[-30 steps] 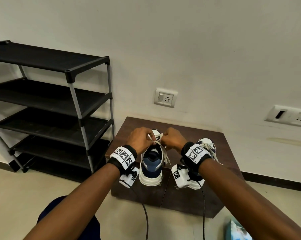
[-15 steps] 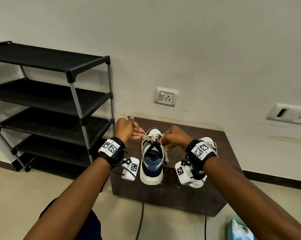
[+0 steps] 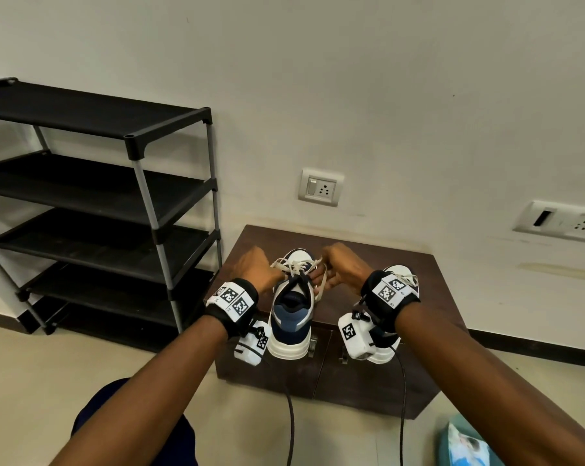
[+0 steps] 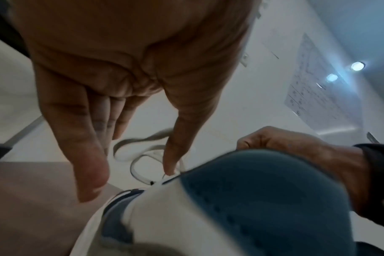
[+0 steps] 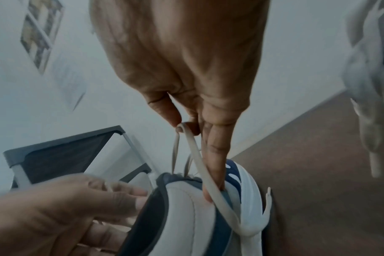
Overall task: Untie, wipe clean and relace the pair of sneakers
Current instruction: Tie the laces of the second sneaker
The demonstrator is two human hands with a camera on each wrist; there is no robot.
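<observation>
Two white and navy sneakers stand heels toward me on a low brown cabinet (image 3: 442,297). The nearer sneaker (image 3: 292,317) is in the middle with loose cream laces (image 3: 297,265) over its tongue. My left hand (image 3: 255,269) is at its left side, fingers straight and apart, with the thumb (image 4: 175,147) touching a lace loop (image 4: 138,155). My right hand (image 3: 343,264) pinches a lace (image 5: 193,147) between thumb and forefinger, while another finger (image 5: 215,164) presses on the shoe's collar (image 5: 193,216). The second sneaker (image 3: 403,272) is mostly hidden behind my right wrist.
A black shoe rack (image 3: 116,196) with several shelves stands left of the cabinet. Wall sockets (image 3: 321,186) sit above it. A light blue pack (image 3: 466,445) lies on the floor at bottom right. Two black cables hang from my wrists in front of the cabinet.
Half a second ago my left hand was pulling a lace out to the left; it has come back to the shoe with fingers spread. The right hand stays at the laces.
</observation>
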